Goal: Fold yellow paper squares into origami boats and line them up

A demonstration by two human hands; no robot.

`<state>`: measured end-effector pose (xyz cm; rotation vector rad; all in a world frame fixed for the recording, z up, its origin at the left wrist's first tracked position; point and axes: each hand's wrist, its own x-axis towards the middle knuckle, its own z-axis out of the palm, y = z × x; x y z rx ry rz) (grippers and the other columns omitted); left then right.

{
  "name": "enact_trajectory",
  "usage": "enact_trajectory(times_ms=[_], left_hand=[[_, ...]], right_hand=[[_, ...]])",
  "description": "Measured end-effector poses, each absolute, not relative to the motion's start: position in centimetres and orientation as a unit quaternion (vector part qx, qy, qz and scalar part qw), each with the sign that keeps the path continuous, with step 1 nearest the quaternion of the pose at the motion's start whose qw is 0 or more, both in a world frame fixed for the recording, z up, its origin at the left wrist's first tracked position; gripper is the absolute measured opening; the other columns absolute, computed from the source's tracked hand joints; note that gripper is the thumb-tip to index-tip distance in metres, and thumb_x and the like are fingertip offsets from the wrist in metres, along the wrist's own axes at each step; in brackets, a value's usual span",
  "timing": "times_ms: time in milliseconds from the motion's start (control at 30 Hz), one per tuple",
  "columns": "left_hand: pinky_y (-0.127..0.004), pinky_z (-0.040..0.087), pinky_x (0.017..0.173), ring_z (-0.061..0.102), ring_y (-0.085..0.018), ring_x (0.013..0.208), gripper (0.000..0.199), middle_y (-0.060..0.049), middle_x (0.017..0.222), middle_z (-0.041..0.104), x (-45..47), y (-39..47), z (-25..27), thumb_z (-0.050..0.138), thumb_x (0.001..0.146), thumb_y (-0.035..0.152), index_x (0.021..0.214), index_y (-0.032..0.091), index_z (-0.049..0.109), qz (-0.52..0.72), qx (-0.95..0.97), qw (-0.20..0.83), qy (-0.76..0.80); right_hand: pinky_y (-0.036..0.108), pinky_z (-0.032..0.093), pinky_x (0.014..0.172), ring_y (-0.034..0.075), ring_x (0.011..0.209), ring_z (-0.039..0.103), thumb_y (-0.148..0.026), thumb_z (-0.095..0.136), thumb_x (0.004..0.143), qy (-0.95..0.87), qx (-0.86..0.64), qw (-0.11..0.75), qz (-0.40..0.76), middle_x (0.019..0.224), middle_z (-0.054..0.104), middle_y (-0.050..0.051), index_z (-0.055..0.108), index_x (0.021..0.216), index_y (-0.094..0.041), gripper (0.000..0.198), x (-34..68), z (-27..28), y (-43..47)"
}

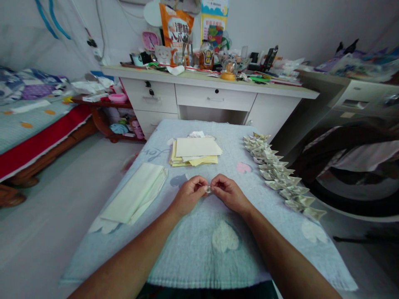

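Above the middle of the cloth-covered table (pixel 193 249), my left hand (pixel 191 193) and my right hand (pixel 229 192) come together, each pinching a small pale piece of folded paper (pixel 208 189). Most of that paper is hidden by the fingers, so its shape cannot be made out. Just beyond the hands lies a stack of cream and yellow paper sheets (pixel 198 148). Left of my left hand rests a folded pile of pale greenish paper (pixel 135 193). Along the table's right side runs a row of several folded paper boats (pixel 279 174).
A white desk (pixel 215 93) crowded with jars, a clock and an orange bag (pixel 176 33) stands behind the table. To the left is a bed (pixel 40 128) beside a low wooden shelf (pixel 106 104). A washing machine (pixel 358 104) with dark clothes hanging at its door stands on the right.
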<state>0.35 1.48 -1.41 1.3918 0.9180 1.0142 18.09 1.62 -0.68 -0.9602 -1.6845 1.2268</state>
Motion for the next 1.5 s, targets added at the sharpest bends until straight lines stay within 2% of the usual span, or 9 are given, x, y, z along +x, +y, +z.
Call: enact_trajectory(times_ms=[200,267,400,633,833,1033,1200,1367,1500], left_hand=[[-0.023,0.047,0.064,0.060,-0.012,0.067,0.017,0.002,0.072,0.059,0.2,1.7,-1.7,0.057,0.084,0.033,0.085,0.017,0.053,0.437,0.580,0.553,0.408],[-0.021,0.047,0.058,0.063,-0.012,0.068,0.021,0.000,0.079,0.062,0.2,1.8,-1.8,0.056,0.085,0.037,0.086,0.017,0.051,0.443,0.564,0.561,0.414],[-0.016,0.036,0.041,0.064,-0.011,0.059,0.027,-0.001,0.088,0.061,0.2,1.8,-1.6,0.056,0.084,0.043,0.085,0.018,0.046,0.463,0.524,0.579,0.420],[-0.023,0.050,0.055,0.069,-0.015,0.070,0.031,-0.004,0.096,0.066,0.4,1.9,-0.9,0.063,0.081,0.041,0.086,0.018,0.044,0.513,0.436,0.622,0.400],[-0.018,0.045,0.050,0.070,-0.016,0.069,0.032,-0.002,0.083,0.068,0.5,2.0,-0.6,0.066,0.080,0.037,0.090,0.020,0.042,0.534,0.357,0.668,0.376],[-0.016,0.045,0.048,0.071,-0.015,0.067,0.031,-0.001,0.085,0.068,0.2,1.7,-0.4,0.067,0.080,0.031,0.093,0.021,0.041,0.520,0.314,0.711,0.355],[-0.024,0.054,0.064,0.072,-0.018,0.077,0.028,-0.003,0.084,0.070,0.1,1.8,-0.4,0.065,0.082,0.029,0.091,0.020,0.040,0.510,0.323,0.720,0.343],[-0.025,0.054,0.067,0.072,-0.017,0.077,0.029,-0.004,0.088,0.071,0.3,1.7,-0.2,0.065,0.083,0.033,0.090,0.020,0.040,0.491,0.351,0.718,0.347],[-0.025,0.053,0.066,0.070,-0.015,0.074,0.029,-0.003,0.089,0.070,0.5,1.5,-0.1,0.064,0.082,0.036,0.088,0.020,0.040,0.479,0.387,0.703,0.356]], right_hand=[[0.024,0.037,0.064,0.012,0.069,0.046,-0.031,0.059,0.086,-0.683,-0.394,0.428,0.442,0.075,0.050,-0.001,0.057,0.079,-0.018,0.014,18.4,-0.5,1.7],[0.023,0.038,0.062,0.011,0.067,0.046,-0.030,0.059,0.086,-0.677,-0.398,0.437,0.439,0.077,0.049,-0.001,0.057,0.079,-0.019,0.014,18.6,-0.6,1.8],[0.022,0.039,0.055,0.010,0.060,0.045,-0.035,0.058,0.086,-0.637,-0.390,0.445,0.495,0.077,0.051,-0.001,0.054,0.084,-0.020,0.016,18.7,-1.1,1.9],[0.021,0.043,0.052,0.010,0.061,0.053,-0.039,0.059,0.087,-0.585,-0.387,0.481,0.526,0.081,0.058,0.000,0.052,0.085,-0.021,0.020,18.4,-0.9,1.7],[0.026,0.051,0.060,0.012,0.069,0.064,-0.042,0.065,0.084,-0.494,-0.335,0.525,0.607,0.095,0.063,0.003,0.050,0.083,-0.021,0.026,18.1,-1.0,1.9],[0.026,0.052,0.061,0.013,0.071,0.065,-0.037,0.068,0.082,-0.455,-0.317,0.531,0.641,0.095,0.062,0.002,0.052,0.084,-0.020,0.023,18.1,-1.4,1.8],[0.024,0.047,0.058,0.012,0.067,0.059,-0.036,0.066,0.082,-0.511,-0.337,0.513,0.602,0.086,0.060,0.001,0.051,0.084,-0.020,0.022,18.2,-1.1,1.6],[0.023,0.045,0.063,0.013,0.075,0.055,-0.035,0.070,0.077,-0.607,-0.406,0.466,0.499,0.091,0.057,0.001,0.053,0.101,-0.022,0.032,18.1,-0.8,1.3],[0.025,0.044,0.065,0.014,0.073,0.056,-0.038,0.066,0.080,-0.654,-0.440,0.417,0.453,0.081,0.060,0.002,0.058,0.088,-0.019,0.022,18.0,-0.8,1.2]])
